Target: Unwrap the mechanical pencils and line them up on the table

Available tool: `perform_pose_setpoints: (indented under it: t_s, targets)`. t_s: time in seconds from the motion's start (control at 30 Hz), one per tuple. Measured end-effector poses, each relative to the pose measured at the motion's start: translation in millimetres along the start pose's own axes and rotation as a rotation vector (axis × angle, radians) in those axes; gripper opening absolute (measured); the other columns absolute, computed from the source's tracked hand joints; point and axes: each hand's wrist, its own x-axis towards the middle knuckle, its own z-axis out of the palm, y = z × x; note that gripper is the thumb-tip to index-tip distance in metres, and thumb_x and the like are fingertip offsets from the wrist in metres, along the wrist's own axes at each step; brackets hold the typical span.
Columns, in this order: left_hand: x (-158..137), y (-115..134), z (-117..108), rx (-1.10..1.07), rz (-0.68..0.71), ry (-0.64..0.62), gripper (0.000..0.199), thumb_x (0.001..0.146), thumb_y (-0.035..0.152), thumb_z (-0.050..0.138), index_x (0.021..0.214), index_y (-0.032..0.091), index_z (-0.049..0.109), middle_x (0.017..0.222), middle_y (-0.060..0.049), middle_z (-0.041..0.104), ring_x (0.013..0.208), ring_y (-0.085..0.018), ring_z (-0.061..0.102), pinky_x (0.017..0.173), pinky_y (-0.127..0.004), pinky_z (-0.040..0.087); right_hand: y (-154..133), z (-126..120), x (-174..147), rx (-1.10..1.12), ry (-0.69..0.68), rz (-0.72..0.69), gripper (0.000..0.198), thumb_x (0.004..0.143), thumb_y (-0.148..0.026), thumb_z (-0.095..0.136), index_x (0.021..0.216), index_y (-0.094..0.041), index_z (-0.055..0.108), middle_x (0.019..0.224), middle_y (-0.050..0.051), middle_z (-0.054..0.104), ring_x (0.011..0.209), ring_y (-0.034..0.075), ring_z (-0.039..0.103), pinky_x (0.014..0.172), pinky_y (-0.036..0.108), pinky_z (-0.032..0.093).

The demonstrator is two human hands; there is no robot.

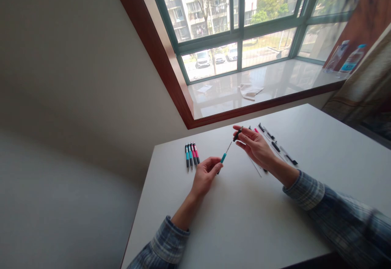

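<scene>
Between thumb and fingers, my left hand pinches a teal pen barrel with a dark lower end. A thin refill sticks out of the barrel's top, slanting up to the right. Just above its tip, my right hand grips a black pen top with its fingertips. The pen top and the barrel are apart. Left of my hands, several assembled pens, teal and pink with black grips, lie side by side on the white table.
Loose pen parts, black pieces and thin refills, lie around and beyond my right hand. Behind the table is a window sill with a crumpled cloth and plastic bottles. A wall rises on the left, a curtain on the right.
</scene>
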Motion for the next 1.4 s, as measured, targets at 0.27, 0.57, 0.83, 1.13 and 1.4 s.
perform_pose_setpoints:
  t_s: [0.27, 0.57, 0.83, 1.13, 1.4]
  targets:
    - [-0.7, 2.1, 0.1, 0.015, 0.006, -0.007, 0.029, 0.081, 0.04, 0.08, 0.099, 0.017, 0.076, 0.092, -0.006, 0.073, 0.082, -0.017, 0.06, 0.078, -0.029, 0.047, -1.4, 1.0, -0.4, 0.001, -0.003, 0.009, 0.038, 0.082, -0.04, 0.084, 0.119, -0.033, 0.078, 0.107, 0.002, 0.074, 0.1, 0.016, 0.065, 0.088, 0.028, 0.051]
    - [0.3, 2.2, 0.6, 0.026, 0.017, -0.007, 0.03, 0.08, 0.041, 0.081, 0.098, 0.017, 0.076, 0.089, -0.005, 0.073, 0.079, -0.017, 0.06, 0.076, -0.029, 0.047, 1.5, 1.8, -1.2, -0.078, -0.019, 0.017, 0.042, 0.08, -0.044, 0.085, 0.12, -0.031, 0.078, 0.106, 0.004, 0.075, 0.098, 0.018, 0.065, 0.089, 0.031, 0.052]
    - [0.4, 2.5, 0.2, 0.037, 0.029, -0.015, 0.03, 0.081, 0.042, 0.08, 0.098, 0.017, 0.077, 0.089, -0.005, 0.072, 0.077, -0.016, 0.059, 0.075, -0.028, 0.047, 2.3, 0.5, -1.0, -0.102, -0.012, 0.019, 0.045, 0.078, -0.046, 0.085, 0.12, -0.03, 0.078, 0.109, 0.005, 0.076, 0.097, 0.019, 0.066, 0.088, 0.033, 0.053]
    - [-0.3, 7.8, 2.4, 0.031, 0.027, -0.02, 0.03, 0.081, 0.042, 0.079, 0.097, 0.017, 0.076, 0.089, -0.005, 0.072, 0.079, -0.017, 0.06, 0.077, -0.029, 0.048, 6.1, 4.4, -5.5, -0.217, -0.092, -0.004, 0.04, 0.083, -0.044, 0.081, 0.12, -0.029, 0.078, 0.11, 0.006, 0.077, 0.094, 0.019, 0.067, 0.087, 0.034, 0.053]
    - [0.7, 8.7, 2.2, 0.047, 0.034, -0.024, 0.031, 0.081, 0.043, 0.079, 0.098, 0.017, 0.076, 0.089, -0.005, 0.073, 0.079, -0.018, 0.06, 0.076, -0.029, 0.047, 7.0, 8.7, -8.0, -0.33, -0.145, -0.033, 0.04, 0.083, -0.046, 0.079, 0.118, -0.025, 0.079, 0.109, 0.008, 0.078, 0.093, 0.022, 0.068, 0.087, 0.039, 0.054]
